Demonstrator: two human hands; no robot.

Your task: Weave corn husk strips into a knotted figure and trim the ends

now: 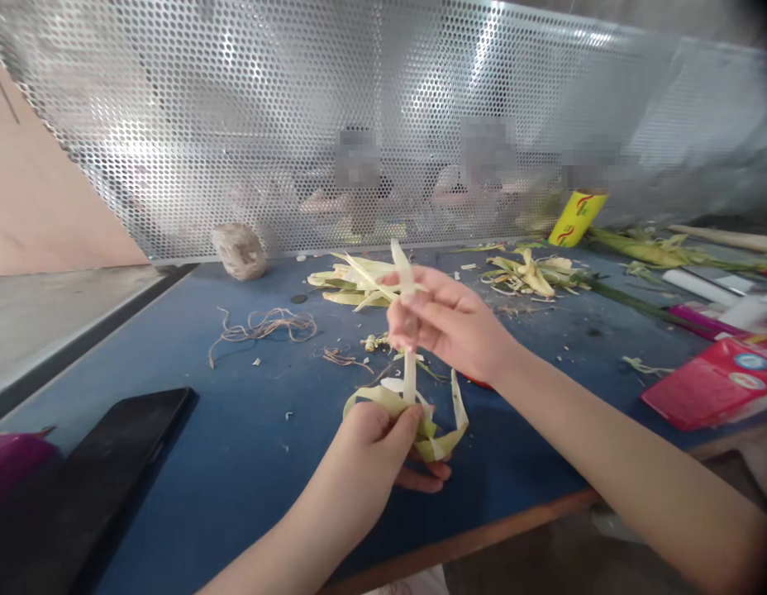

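My left hand (pixel 383 438) pinches a bundle of pale green corn husk strips (pixel 442 445) over the front of the blue table. From that bundle one whitish husk strip (pixel 409 376) runs upward, and my right hand (pixel 449 318) grips it between thumb and fingers. The strip's upper end sticks out above my right hand. Behind my hands lies a pile of loose husk leaves (pixel 352 281). A small heap of husk scraps (pixel 376 340) sits just left of my right hand. Something red shows partly under my right wrist.
Brown twine (pixel 265 326) and a black phone-like slab (pixel 135 446) lie at left. A wrapped roll (pixel 240 250) and a yellow can (pixel 578 218) stand before the perforated metal screen (pixel 297 107). More husks (pixel 532 273) and a pink-red packet (pixel 712 380) are at right.
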